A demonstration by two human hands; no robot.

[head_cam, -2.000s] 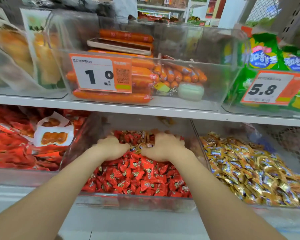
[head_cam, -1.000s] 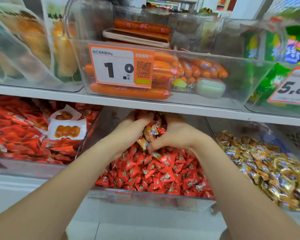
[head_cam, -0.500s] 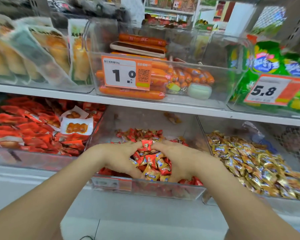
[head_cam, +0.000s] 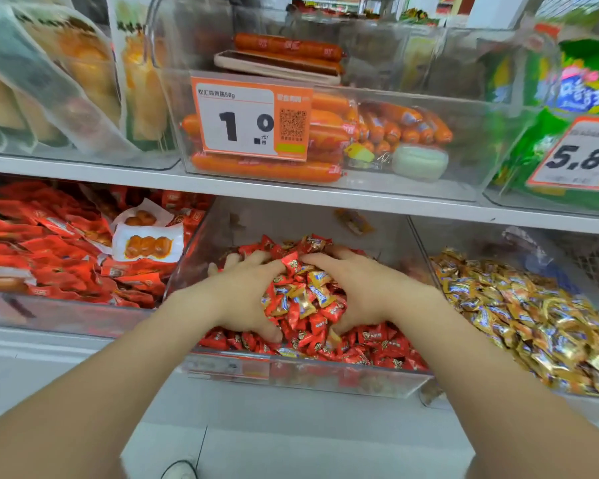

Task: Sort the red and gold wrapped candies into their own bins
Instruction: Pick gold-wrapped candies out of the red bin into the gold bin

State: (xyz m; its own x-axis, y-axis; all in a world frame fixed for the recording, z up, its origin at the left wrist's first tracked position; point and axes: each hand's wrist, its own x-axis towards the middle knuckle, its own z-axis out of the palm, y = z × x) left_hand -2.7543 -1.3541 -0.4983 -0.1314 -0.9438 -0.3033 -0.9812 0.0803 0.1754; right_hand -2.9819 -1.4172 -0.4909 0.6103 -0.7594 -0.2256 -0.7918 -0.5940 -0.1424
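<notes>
Fingers point(head_cam: 253, 262) of both hands are curling round a mixed heap point(head_cam: 301, 299) of candies. The left hand point(head_cam: 237, 299) is holding one side and the right hand point(head_cam: 370, 292) the other, and the thumbs are closing in low at the front. A second ago the hands were lifting a bunch high at the back of the middle bin point(head_cam: 284, 219), close under the shelf point(head_cam: 291, 193). Now they are sitting lower and nearer to the front wall point(head_cam: 325, 375), and the heap is resting between them on top of the red candies point(head_cam: 381, 350). This probably means that the stray gold candies point(head_cam: 320, 280) are being collected in one place, so picking them out looks like the coming step. None is going across to the gold bin point(head_cam: 471, 236) yet.

For moving, the shelf is hanging low over the back of the bin, so lifting room is small there. The clear divider wall point(head_cam: 417, 243) is standing between this bin and the gold bin, near the right wrist. The open room is lying toward the person, over the low front wall.
</notes>
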